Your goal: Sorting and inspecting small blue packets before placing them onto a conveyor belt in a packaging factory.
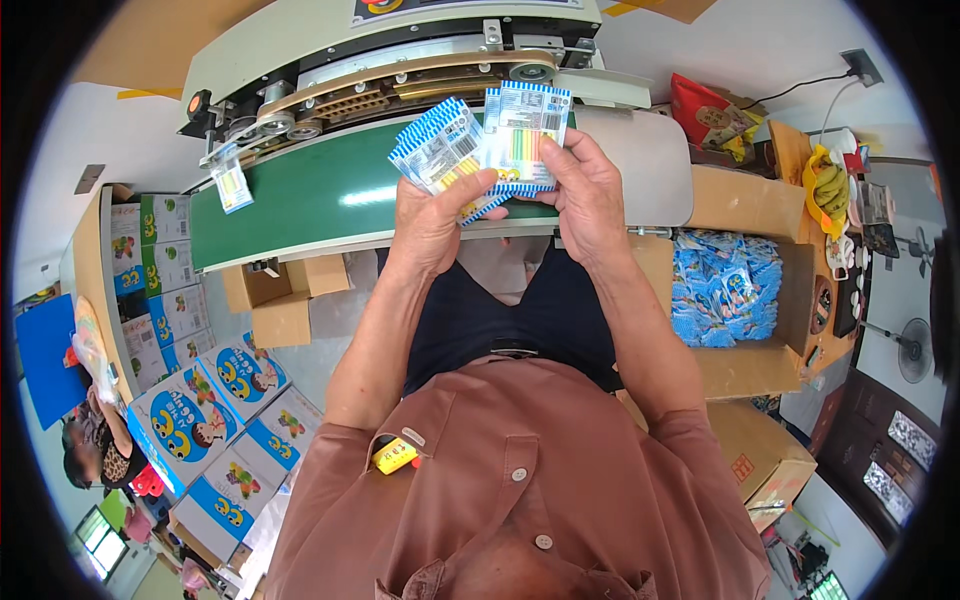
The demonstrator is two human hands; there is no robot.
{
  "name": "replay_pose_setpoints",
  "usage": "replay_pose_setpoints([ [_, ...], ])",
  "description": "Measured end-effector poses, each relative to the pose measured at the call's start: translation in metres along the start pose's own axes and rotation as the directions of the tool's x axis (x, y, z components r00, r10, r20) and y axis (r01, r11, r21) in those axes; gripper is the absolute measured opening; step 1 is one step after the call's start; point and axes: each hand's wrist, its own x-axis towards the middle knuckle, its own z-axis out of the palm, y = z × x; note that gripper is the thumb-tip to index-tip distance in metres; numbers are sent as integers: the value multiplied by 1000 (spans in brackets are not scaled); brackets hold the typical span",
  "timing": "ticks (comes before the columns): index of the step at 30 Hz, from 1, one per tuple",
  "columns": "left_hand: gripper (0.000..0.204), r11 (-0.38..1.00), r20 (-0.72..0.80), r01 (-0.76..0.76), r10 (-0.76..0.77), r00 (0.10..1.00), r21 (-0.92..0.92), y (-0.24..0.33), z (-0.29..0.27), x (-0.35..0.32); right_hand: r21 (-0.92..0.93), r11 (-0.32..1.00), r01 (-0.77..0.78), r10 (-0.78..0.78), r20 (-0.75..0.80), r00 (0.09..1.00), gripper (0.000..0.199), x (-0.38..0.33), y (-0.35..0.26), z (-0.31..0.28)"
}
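Observation:
My left hand [437, 217] is closed round a fanned stack of small clear packets [433, 148] with blue-striped ends and yellow sticks inside. In my right hand [582, 192] a single like packet [527, 135] is pinched between thumb and fingers, with yellow and green sticks showing. Both hands are close together over the green conveyor belt [330, 190] of a sealing machine [400, 75]. Another packet [233, 187] hangs at the machine's left end, over the belt. The fingers behind the packets are mostly hidden.
On the right stands an open cardboard box [735, 368] full of blue packets [725, 290]. Printed cartons [185, 425] are stacked at the left. A red bag [705, 112] and bananas [830, 185] lie at the far right. Another person [90, 440] is at the far left.

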Motion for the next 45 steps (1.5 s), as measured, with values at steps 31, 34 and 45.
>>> replay_pose_setpoints([
  [31, 45, 985, -79, -167, 164, 983, -45, 13, -19, -2, -204, 962, -181, 178, -35, 983, 33, 43, -11, 1],
  [34, 45, 988, -40, -148, 147, 988, -41, 9, -10, 0, -294, 947, -128, 97, -117, 988, 35, 20, -17, 10],
  [45, 33, 999, 14, -8, 8, 1000, 47, 11, -3, 3, -119, 985, -122, 112, -91, 990, 32, 14, -34, -28],
])
